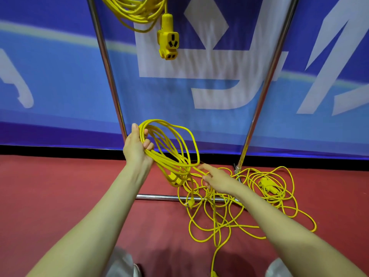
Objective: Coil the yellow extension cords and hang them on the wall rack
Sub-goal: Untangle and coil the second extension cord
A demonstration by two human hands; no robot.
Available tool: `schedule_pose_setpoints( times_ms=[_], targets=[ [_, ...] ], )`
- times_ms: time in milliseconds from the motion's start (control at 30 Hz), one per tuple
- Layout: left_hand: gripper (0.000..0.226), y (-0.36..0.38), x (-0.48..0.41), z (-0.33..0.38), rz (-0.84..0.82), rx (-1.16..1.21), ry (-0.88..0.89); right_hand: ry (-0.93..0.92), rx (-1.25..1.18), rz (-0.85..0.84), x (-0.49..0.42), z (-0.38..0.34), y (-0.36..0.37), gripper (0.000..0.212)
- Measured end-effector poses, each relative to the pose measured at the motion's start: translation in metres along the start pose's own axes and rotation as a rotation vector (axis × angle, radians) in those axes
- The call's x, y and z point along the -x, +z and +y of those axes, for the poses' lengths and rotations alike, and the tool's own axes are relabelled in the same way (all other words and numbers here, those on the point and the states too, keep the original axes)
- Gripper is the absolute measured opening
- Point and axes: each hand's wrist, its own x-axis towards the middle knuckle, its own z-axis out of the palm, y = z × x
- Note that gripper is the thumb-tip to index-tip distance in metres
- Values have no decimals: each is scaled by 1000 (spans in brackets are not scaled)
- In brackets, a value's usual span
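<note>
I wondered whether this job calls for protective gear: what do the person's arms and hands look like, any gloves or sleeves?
None shows. The left hand and right hand are bare, with no gloves, rings or tape. The left forearm and right forearm are bare too, right down to the picture's bottom edge: no sleeve, cuff, watch or wristband is in view.

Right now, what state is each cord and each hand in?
Left hand: curled round the loops.
Right hand: on a loose strand, grip unclear.
Partly wound coil: held up, several loops.
Floor cord: tangled, uncoiled, across the base bar.
Hung coil: hanging above, socket dangling.
</note>
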Motion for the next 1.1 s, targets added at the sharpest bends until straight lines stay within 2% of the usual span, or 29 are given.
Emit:
schedule_pose_setpoints(
  times_ms=[100, 233, 367, 400, 467, 533, 633, 700, 800, 867, 967, 1067, 1100],
  targets=[
    [32, 0, -1, -3, 42, 78, -10, -16, 174, 2, 4, -1, 4, 37],
    [35, -2, -1, -10, 90, 134, -47, -56, 266, -124, 7, -4, 12, 29],
    [37, -6, -7, -14, 129, 211, -99, -154, 552, -91, 10, 3, 8, 62],
    [38, -7, -8, -14, 138, 228, -103, -181, 613, -74, 10, 3, 8, 64],
    [36, -8, -10, -13, 154, 232, -92, -247, 663, -56, 12, 1, 8, 54],
    [34, -10, -12, -13, 161, 224, -76, -284, 613, -81, 15, -5, 10, 36],
    [33, -11, -11, -13, 167, 241, -73, -213, 426, -187, 18, -10, 15, 36],
    [34, -12, -12, -14, 156, 268, -93, -167, 344, -199, 17, -12, 15, 40],
    [35, -14, -19, -14, 128, 305, -112, -62, 182, -194, 11, -10, 15, 24],
    [37, -14, -20, -13, 87, 335, -114, 5, 56, -121, 7, -6, 14, 14],
    [40, -9, -17, -10, 7, 369, -141, 59, -88, 54, -1, -3, 10, 15],
    [39, 1, -7, -9, -45, 335, -144, 140, -200, 91, -12, 5, 14, 12],
    [37, 4, -4, -8, -64, 294, -145, 150, -183, 102, -14, 7, 15, 17]
  ],
)
